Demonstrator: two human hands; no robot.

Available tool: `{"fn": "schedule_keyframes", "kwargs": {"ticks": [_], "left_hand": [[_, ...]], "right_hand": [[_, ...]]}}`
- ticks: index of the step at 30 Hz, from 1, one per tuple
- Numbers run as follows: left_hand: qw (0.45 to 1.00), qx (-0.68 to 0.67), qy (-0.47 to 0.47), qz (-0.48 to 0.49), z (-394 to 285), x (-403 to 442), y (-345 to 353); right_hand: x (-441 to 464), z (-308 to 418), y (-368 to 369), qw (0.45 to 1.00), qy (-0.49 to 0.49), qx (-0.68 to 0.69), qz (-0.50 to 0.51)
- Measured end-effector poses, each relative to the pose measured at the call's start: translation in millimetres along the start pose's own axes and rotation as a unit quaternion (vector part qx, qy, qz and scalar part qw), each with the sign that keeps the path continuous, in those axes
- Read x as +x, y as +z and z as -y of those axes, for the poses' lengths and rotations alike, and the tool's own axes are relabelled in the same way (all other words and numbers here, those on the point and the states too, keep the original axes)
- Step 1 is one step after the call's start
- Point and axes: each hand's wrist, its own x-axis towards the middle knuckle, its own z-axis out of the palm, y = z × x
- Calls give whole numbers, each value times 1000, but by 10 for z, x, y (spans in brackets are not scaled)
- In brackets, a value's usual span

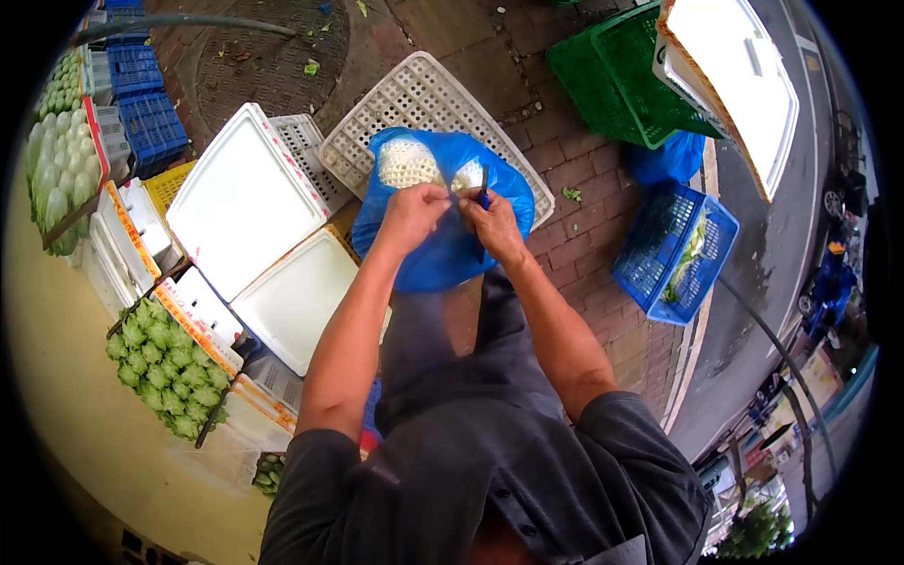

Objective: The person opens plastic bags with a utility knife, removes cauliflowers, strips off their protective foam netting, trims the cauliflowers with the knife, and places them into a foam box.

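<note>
A blue plastic bag [428, 266] stands open on an upturned off-white plastic crate [372, 115]. Inside it lie round pale items in white foam netting [407, 162]; what they are is hidden. My left hand [417, 215] is over the left part of the bag, thumb and fingers pinched together at the netting; whatever they pinch is too small to name. Beside it, my right hand [492, 222] is closed around a dark-bladed knife with a blue handle [484, 200], the blade pointing away from me. The fingertips of both hands are close together but apart.
White foam boxes and lids [247, 202] stand at the left, beside leafy green vegetables [169, 363] and stacked blue crates [146, 127]. At the right are a green crate [617, 85], a blue crate with leaves [676, 252] and the road [744, 330].
</note>
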Motion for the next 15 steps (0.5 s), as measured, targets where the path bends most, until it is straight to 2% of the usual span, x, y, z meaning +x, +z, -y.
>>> {"fn": "schedule_keyframes", "kwargs": {"ticks": [3,6,9,12,15], "left_hand": [[999,10,3,-35,-1,-20,25],[998,20,18,-63,-26,-61,70],[993,59,44,-90,54,-67,113],[980,103,115,-129,170,-64,146],[978,93,132,-136,190,-75,172]], "right_hand": [[-125,102,37,999,-5,13,-50],[-123,-40,99,991,-94,-14,-93],[-148,21,193,991,-92,-21,-97],[-119,94,262,991,-86,-34,-93],[-79,75,292,988,-84,-61,-117]]}}
